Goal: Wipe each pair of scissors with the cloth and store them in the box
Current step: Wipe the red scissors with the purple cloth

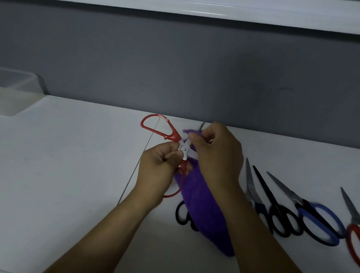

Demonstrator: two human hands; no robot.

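Red scissors are up off the table, spread wide open. One loop points up and away to the left; the other runs down into the left hand, whose fingers curl tightly round it just below the pivot. The right hand pinches the cloth over the blades, right of the pivot, so the blades are hidden. The box sits far left of the scissors, which makes the left hand the nearer one for stowing. Spare scissors lie in a row to the right.
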